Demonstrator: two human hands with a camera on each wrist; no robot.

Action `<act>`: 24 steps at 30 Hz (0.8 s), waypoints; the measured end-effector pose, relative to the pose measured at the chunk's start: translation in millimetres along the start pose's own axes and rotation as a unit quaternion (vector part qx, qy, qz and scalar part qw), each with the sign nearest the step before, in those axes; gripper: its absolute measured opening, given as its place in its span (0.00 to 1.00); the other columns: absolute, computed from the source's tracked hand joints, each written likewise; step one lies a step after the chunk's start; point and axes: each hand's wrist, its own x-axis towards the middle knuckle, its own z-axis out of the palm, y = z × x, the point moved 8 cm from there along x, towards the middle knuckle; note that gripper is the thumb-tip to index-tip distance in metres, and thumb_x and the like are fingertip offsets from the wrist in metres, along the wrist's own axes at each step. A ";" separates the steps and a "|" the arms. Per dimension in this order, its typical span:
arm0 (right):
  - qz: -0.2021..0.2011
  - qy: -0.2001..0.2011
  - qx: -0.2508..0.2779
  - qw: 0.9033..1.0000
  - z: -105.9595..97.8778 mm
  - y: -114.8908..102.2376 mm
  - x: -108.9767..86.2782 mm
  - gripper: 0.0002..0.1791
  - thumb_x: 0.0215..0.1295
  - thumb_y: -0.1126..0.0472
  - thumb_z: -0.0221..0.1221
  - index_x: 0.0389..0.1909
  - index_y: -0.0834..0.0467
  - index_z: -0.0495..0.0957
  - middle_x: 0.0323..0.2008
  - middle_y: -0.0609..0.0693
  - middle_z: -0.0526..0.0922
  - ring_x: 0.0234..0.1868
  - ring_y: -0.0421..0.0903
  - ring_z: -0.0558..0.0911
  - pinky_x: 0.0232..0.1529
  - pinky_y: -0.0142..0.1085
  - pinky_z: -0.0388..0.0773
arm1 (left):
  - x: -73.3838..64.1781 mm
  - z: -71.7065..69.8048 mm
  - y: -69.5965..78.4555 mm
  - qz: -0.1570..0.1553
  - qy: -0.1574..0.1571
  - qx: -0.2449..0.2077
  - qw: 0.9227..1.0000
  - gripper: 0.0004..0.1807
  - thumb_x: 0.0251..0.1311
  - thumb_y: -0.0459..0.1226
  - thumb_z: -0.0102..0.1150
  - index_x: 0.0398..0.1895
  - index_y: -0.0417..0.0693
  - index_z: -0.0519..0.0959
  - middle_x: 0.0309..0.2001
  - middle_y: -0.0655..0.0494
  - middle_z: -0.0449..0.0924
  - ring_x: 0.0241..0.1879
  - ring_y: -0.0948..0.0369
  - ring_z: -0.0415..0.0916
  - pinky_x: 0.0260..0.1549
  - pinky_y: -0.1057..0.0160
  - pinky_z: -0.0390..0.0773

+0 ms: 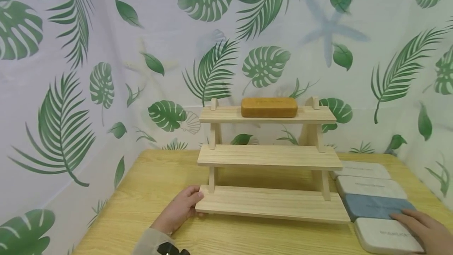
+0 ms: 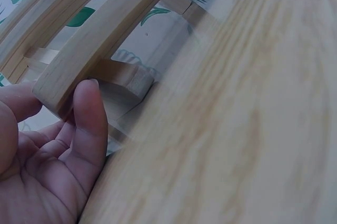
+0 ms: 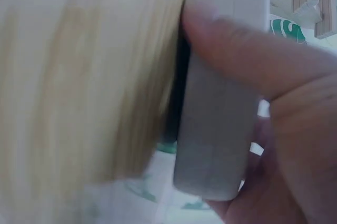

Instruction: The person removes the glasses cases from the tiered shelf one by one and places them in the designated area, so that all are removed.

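Observation:
A three-tier wooden display stand (image 1: 269, 156) stands on the table. My left hand (image 1: 185, 204) grips the left end of its lowest shelf; the left wrist view has a finger and the thumb around the board end (image 2: 68, 77). At the right, my right hand (image 1: 426, 229) holds the nearest white glasses case (image 1: 383, 234), its fingers reaching over the edge beside a blue glasses case (image 1: 371, 206). In the right wrist view the thumb lies along the white case's side, and the other fingers are partly hidden behind it. An orange-brown glasses case (image 1: 269, 108) sits on the top shelf.
Behind the blue case lie two more white cases, a nearer one (image 1: 375, 187) and a farther one (image 1: 364, 169), in a row right of the stand. A leaf-patterned curtain (image 1: 159, 70) surrounds the wooden table (image 1: 141, 192) at the back and sides.

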 end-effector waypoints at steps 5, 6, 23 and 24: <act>-0.011 -0.065 0.017 0.998 9.9 -3.2 12.7 0.67 0.43 0.44 0.78 0.80 0.32 0.45 0.58 0.72 0.69 0.52 0.75 0.72 0.42 0.68 0.74 | -0.4 -2.8 -1.6 -0.008 0.007 -0.001 1.000 0.32 0.79 0.48 0.47 0.74 0.34 0.61 0.62 0.38 0.72 0.52 0.48 0.78 0.41 0.56 0.81; -0.004 -0.084 0.022 0.996 11.9 -2.2 15.7 0.66 0.45 0.45 0.78 0.81 0.35 0.44 0.59 0.73 0.67 0.53 0.76 0.71 0.42 0.69 0.73 | -0.2 -2.7 -1.7 -0.008 0.007 -0.001 1.000 0.32 0.79 0.48 0.47 0.74 0.34 0.61 0.62 0.38 0.72 0.52 0.48 0.78 0.41 0.56 0.81; 0.066 -0.161 0.018 0.985 16.9 3.4 45.9 0.54 0.48 0.39 0.75 0.71 0.64 0.66 0.63 0.76 0.63 0.57 0.79 0.65 0.46 0.71 0.70 | -0.4 -1.3 -0.6 -0.004 0.007 0.002 1.000 0.31 0.80 0.47 0.45 0.73 0.32 0.60 0.61 0.37 0.73 0.52 0.48 0.79 0.41 0.56 0.82; 0.065 -0.160 0.014 0.985 16.6 3.3 46.6 0.54 0.48 0.39 0.75 0.71 0.64 0.67 0.62 0.76 0.64 0.57 0.79 0.65 0.46 0.71 0.70 | -0.2 -1.0 -0.7 -0.004 0.007 0.001 1.000 0.31 0.80 0.47 0.46 0.73 0.32 0.60 0.61 0.37 0.73 0.52 0.48 0.79 0.41 0.56 0.82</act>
